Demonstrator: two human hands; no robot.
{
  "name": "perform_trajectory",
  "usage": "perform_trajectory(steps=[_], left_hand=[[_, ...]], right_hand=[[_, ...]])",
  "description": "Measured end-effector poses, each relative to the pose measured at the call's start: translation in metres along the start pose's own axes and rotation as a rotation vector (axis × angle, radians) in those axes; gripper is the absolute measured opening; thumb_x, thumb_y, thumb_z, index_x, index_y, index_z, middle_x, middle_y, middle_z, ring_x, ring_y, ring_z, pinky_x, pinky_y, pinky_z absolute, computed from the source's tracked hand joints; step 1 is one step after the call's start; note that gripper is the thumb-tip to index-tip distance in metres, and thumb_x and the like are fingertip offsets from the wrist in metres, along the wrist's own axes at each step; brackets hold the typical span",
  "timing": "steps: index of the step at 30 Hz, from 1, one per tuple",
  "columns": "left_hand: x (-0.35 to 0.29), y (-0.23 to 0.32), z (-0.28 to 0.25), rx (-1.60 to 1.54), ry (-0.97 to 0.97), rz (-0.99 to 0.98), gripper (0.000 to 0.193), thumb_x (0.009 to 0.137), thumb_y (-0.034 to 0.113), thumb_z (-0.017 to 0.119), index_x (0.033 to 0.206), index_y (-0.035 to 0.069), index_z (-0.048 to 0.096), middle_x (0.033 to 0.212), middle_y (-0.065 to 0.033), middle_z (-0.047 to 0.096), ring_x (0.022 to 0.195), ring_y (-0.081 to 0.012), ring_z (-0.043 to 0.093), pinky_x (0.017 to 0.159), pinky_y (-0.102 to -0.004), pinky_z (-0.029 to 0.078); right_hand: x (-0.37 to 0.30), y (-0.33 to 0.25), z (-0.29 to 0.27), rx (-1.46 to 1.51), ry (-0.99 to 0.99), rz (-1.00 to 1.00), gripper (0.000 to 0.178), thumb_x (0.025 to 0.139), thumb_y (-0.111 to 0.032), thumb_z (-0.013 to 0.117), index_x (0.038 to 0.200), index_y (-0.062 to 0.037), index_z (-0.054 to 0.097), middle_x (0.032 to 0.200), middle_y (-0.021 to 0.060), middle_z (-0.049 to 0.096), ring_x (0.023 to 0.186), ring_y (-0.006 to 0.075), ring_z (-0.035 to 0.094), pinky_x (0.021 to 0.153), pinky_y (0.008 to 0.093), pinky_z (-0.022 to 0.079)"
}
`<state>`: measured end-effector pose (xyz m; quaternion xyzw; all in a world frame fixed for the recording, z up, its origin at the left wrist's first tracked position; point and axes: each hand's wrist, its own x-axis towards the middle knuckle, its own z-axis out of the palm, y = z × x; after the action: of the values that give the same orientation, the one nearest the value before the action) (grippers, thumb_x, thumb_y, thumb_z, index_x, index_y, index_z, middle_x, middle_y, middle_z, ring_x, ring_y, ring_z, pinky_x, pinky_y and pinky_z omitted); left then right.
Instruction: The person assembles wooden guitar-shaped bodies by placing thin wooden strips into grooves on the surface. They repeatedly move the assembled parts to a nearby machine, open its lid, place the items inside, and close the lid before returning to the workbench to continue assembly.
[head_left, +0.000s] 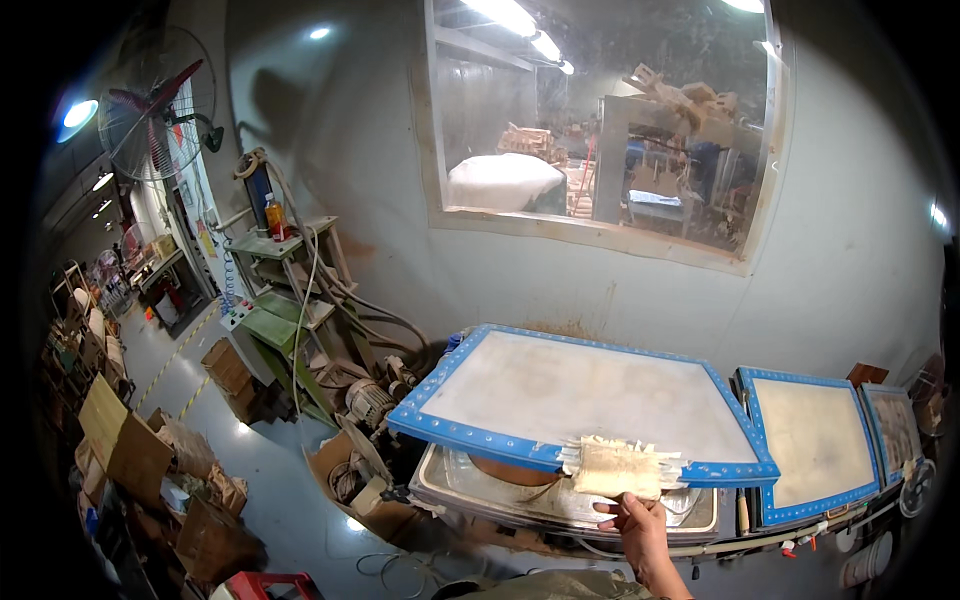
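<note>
The right hand [642,522] meets the near edge of a frayed cream wrapping [622,470] on a blue-bordered, white rectangular panel [590,392]; whether it pinches this cannot be told.

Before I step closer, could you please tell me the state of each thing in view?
Tray: partly uncovered
Blue-framed lid: raised above it
Cream padding: frayed, over the lid's front edge
Right hand: touching the padding, fingers partly curled
Cardboard box by the tray: open
Caged fan: running or stopped, I cannot tell
Ceiling light: lit
Orange bottle: upright
</note>
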<state>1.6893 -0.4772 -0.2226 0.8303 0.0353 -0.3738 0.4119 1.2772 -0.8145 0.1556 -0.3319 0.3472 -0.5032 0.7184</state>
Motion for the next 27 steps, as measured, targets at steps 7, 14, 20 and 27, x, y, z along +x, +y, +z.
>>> perform_trajectory(steps=[7,14,20,27], left_hand=[[-0.006,0.107,0.034,-0.274,-0.037,0.242,0.029,0.089,0.018,0.06,0.111,-0.001,0.059,0.086,-0.0113,0.064,0.067,-0.0217,0.063,0.061,-0.0328,0.054],[-0.074,0.288,0.078,-0.396,-0.33,0.837,0.016,0.092,0.007,0.057,0.106,-0.001,0.06,0.079,-0.0028,0.059,0.065,-0.0094,0.052,0.057,-0.023,0.043],[-0.107,0.376,0.198,0.111,-0.333,1.147,0.018,0.089,0.012,0.063,0.104,0.002,0.064,0.089,-0.0085,0.067,0.078,-0.0143,0.063,0.073,-0.0271,0.049],[-0.14,0.43,0.327,0.684,-0.181,1.505,0.027,0.084,0.012,0.062,0.111,0.009,0.064,0.102,-0.0125,0.063,0.098,-0.0317,0.059,0.085,-0.0394,0.048]], right_hand=[[0.034,-0.012,0.022,-0.333,0.245,-0.465,0.026,0.091,-0.023,0.063,0.081,0.0013,0.061,0.062,0.0107,0.063,0.049,0.0175,0.061,0.046,0.0264,0.046],[0.082,-0.035,0.043,-0.492,0.449,-0.756,0.033,0.096,-0.025,0.056,0.071,-0.0047,0.05,0.052,0.0014,0.045,0.038,0.0084,0.04,0.035,0.0236,0.032],[0.089,-0.104,0.076,-0.444,0.198,-0.507,0.034,0.098,-0.034,0.051,0.082,-0.0047,0.055,0.057,0.0011,0.05,0.046,0.0078,0.044,0.042,0.0209,0.032],[0.117,-0.157,0.036,-0.573,-0.255,-0.284,0.024,0.096,-0.023,0.054,0.093,-0.0007,0.062,0.064,0.0039,0.058,0.056,0.0093,0.054,0.05,0.0209,0.042]])
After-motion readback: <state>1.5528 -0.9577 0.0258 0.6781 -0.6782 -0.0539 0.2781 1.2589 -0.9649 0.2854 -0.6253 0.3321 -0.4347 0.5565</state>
